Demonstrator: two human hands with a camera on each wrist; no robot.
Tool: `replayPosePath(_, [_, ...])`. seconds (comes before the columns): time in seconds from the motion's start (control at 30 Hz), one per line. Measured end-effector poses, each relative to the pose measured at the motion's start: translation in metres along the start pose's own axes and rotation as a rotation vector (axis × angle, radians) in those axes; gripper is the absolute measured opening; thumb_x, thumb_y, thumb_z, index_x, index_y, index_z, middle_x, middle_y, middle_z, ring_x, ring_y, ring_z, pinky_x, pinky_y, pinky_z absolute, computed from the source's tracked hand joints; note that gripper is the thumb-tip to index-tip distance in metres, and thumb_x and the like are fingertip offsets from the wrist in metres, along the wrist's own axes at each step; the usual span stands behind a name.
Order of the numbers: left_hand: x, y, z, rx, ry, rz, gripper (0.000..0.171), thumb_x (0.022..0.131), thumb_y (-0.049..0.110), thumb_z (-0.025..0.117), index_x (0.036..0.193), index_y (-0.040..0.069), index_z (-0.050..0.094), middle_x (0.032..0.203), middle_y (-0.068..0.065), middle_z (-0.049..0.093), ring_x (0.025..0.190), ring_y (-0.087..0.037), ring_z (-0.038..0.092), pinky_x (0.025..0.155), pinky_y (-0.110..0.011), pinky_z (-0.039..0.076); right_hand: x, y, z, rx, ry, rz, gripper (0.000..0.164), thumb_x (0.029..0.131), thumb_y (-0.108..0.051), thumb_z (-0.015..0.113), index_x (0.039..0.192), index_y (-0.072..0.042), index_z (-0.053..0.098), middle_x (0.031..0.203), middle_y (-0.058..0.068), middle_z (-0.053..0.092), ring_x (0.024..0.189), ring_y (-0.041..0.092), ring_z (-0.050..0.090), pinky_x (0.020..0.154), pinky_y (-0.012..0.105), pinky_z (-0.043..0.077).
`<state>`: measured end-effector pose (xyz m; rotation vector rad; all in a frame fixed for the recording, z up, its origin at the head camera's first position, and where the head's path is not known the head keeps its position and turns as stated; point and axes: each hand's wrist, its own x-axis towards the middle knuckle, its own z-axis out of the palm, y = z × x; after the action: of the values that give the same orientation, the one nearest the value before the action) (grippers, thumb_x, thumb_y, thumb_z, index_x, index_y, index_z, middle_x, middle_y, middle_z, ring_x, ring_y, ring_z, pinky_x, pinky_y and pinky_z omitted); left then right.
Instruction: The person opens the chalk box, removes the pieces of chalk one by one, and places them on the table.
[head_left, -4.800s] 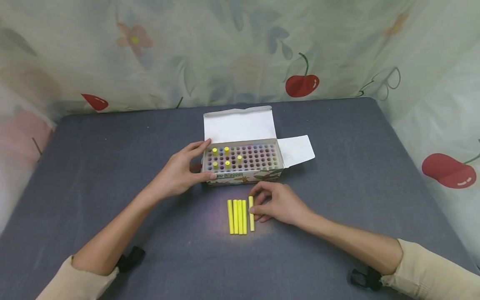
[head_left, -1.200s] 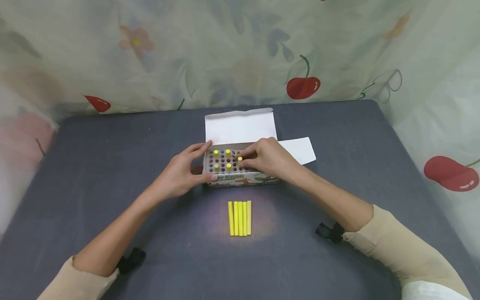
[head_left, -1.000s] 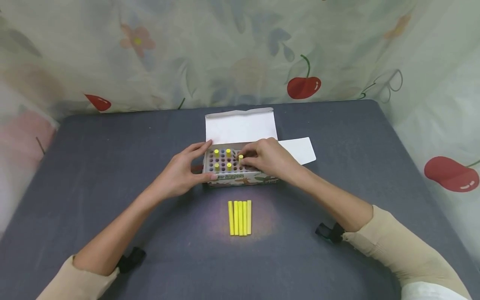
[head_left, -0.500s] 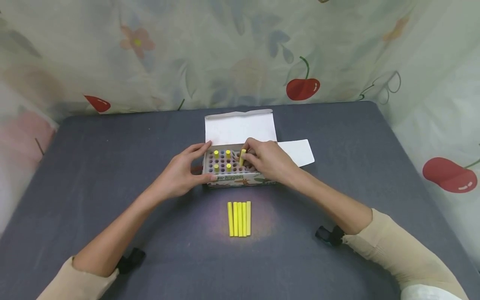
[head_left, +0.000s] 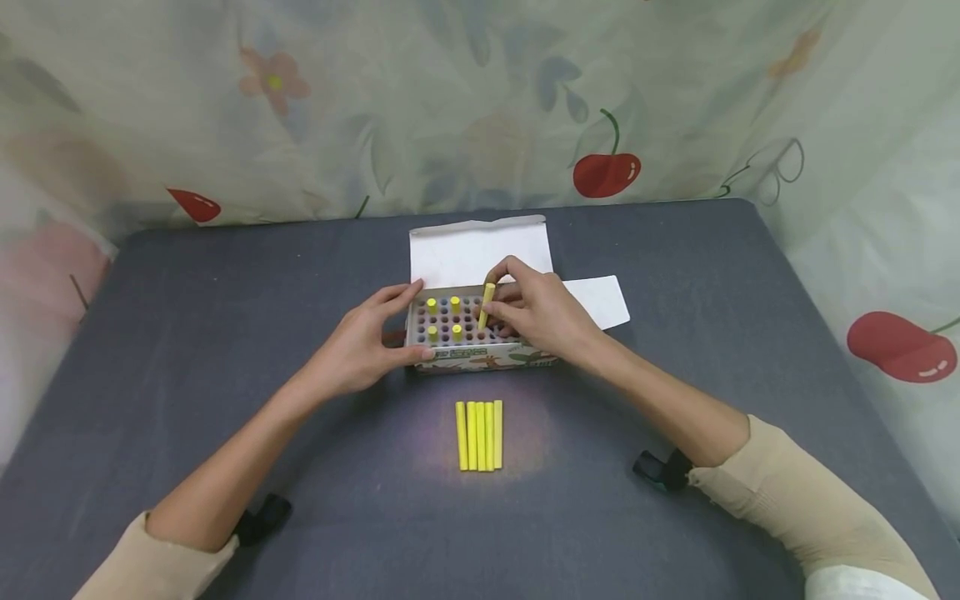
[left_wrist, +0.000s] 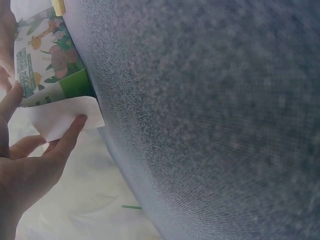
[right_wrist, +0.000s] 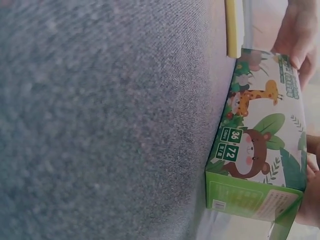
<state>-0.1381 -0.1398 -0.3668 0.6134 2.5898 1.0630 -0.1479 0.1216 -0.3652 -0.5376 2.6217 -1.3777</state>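
Note:
On the dark cloth stands an open cardboard box (head_left: 487,361) printed with animals, with a holder full of round holes inside. My left hand (head_left: 363,337) grips its left end, thumb at the front wall and fingers reaching to the back corner; the left wrist view shows a fingertip on a white end flap (left_wrist: 70,112). Between thumb and fingers my right hand (head_left: 551,312) pinches a yellow chalk stick (head_left: 487,305), tilted, its lower end close over the holes. Several yellow sticks (head_left: 455,304) stand in the left part of the holder.
A side-by-side row of several yellow chalk sticks (head_left: 480,437) lies on the cloth in front of the box. The white lid (head_left: 480,252) is folded back behind it, and a side flap (head_left: 600,302) sticks out right. A patterned curtain (head_left: 480,100) hangs behind the table.
My right hand has left a stick at the row's right end and moved to the box. It has drawn another stick up out of its hole. My left hand stays on the box.

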Motion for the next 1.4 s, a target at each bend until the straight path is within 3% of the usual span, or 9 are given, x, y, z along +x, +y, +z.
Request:
replayPosePath(0.2, [-0.001,0.001,0.0,0.0,0.0,0.005,0.09,0.089,0.022,0.078,0.159,0.018,0.023,0.16,-0.016,0.025,0.118,-0.039,0.061,0.087,-0.042,0.059,-0.003,0.001,-0.001,0.103,0.076,-0.072,0.018,0.097,-0.012,0.067,0.112,-0.008,0.058,0.095,0.006,0.074,0.069,0.016,0.071,0.06,0.03,0.06])
replayPosePath(0.43, [0.0,0.001,0.001,-0.005,-0.002,0.009,0.09,0.089,0.021,0.078,0.159,0.017,0.023,0.159,-0.017,0.025,0.118,-0.039,0.06,0.088,-0.042,0.058,-0.009,0.001,-0.007,0.24,0.118,-0.071,0.026,0.096,-0.007,0.066,0.12,-0.002,0.057,0.099,0.011,0.072,0.073,0.026,0.072,0.062,0.034,0.062])
replayPosePath(0.87, [0.0,0.0,0.0,-0.007,-0.002,0.018,0.09,0.088,0.02,0.079,0.159,0.017,0.024,0.159,-0.017,0.025,0.117,-0.04,0.061,0.087,-0.043,0.059,-0.026,-0.004,-0.017,0.335,0.058,0.013,0.031,0.096,-0.01,0.068,0.123,-0.001,0.056,0.093,0.013,0.07,0.074,0.032,0.07,0.062,0.041,0.061])
replayPosePath(1.2, [0.0,0.002,-0.001,0.002,-0.004,0.013,0.09,0.088,0.02,0.079,0.159,0.017,0.024,0.159,-0.017,0.025,0.116,-0.04,0.062,0.086,-0.043,0.059,-0.043,-0.005,-0.02,0.331,0.031,0.04,0.036,0.094,-0.009,0.07,0.125,-0.001,0.054,0.096,0.014,0.071,0.075,0.028,0.07,0.065,0.046,0.061])
replayPosePath(1.4, [0.001,0.002,0.0,0.002,-0.004,0.013,0.09,0.088,0.02,0.079,0.159,0.017,0.023,0.159,-0.017,0.025,0.116,-0.04,0.061,0.086,-0.042,0.059,-0.055,-0.002,-0.019,0.363,0.015,0.049,0.037,0.093,-0.008,0.071,0.126,-0.003,0.056,0.097,0.013,0.07,0.078,0.042,0.068,0.064,0.05,0.06])
